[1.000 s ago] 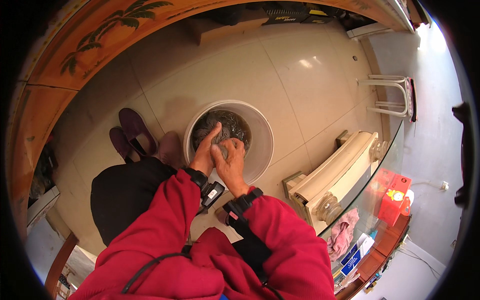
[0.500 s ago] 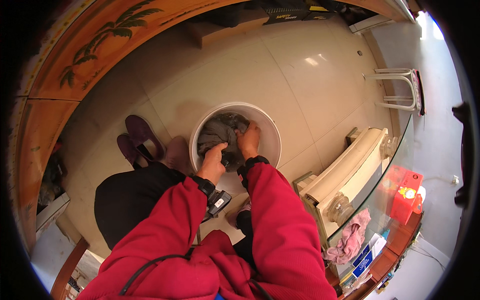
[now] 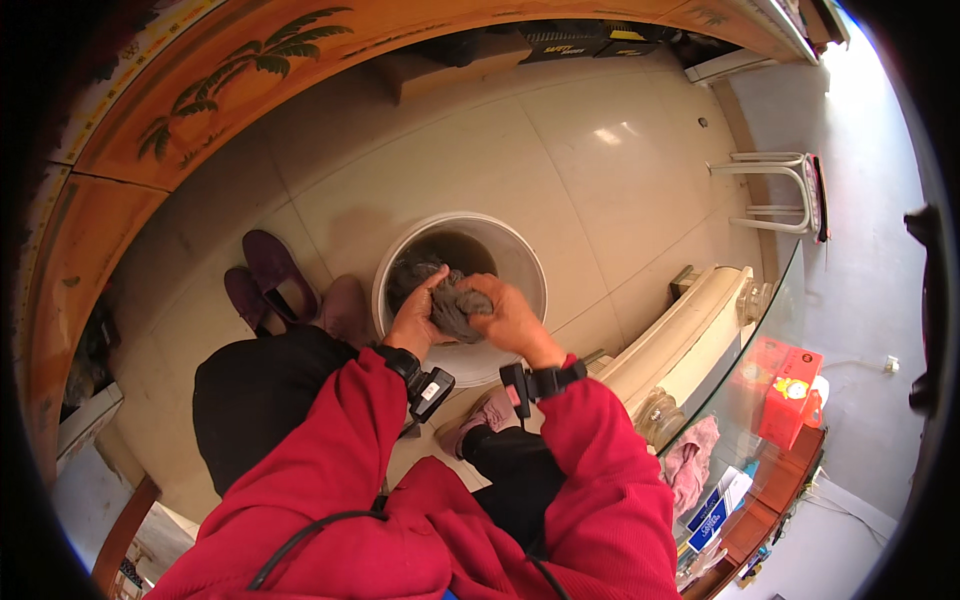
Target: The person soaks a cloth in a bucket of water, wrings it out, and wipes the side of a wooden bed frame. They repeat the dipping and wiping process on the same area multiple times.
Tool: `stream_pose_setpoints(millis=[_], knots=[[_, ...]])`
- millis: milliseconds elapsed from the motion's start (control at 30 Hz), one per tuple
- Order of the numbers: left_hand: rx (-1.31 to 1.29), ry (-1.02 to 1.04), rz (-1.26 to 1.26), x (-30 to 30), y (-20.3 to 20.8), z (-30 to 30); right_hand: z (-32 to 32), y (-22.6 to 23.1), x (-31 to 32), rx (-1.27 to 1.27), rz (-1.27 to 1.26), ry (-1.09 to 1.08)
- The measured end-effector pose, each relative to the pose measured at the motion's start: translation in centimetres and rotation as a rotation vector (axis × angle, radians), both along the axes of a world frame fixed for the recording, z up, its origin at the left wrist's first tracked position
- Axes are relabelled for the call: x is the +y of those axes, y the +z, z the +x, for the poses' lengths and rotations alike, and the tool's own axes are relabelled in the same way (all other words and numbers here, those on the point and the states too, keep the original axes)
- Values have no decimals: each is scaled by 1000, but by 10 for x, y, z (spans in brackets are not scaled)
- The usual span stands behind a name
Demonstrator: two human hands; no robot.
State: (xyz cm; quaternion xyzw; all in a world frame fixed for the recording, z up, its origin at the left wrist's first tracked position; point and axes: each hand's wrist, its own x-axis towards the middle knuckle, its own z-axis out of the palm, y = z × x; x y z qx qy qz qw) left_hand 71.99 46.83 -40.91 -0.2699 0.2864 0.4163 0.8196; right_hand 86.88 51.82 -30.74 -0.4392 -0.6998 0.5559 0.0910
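Observation:
A wet grey cloth is bunched between my two hands over the near part of a white bucket. My left hand grips its left side, thumb on top. The right hand has its fingers curled round the cloth's right side. Part of the cloth hangs toward the bucket's left inner wall. Murky water shows in the bucket behind the cloth. Each wrist carries a black strap with a small device.
Purple shoes stand left of the bucket, beside my foot. At the right is a glass-topped table with a cream support, bearing a pink cloth and a red box. A white-legged stool stands at the far right wall. Boxes lie at the back.
The cloth has come up out of the water toward me, gathered between both hands. My right hand has moved nearer and its forearm has swung outward to the right. The view has shifted slightly.

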Motion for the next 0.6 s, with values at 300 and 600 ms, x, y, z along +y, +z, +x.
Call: stream_pose_setpoints(millis=[300,600], knots=[[233,232,124,-20,10,15,-35,-52,-47,-355,489,-307],[426,140,13,-4,9,26,-21,-74,-6,-60,-97,-734]])
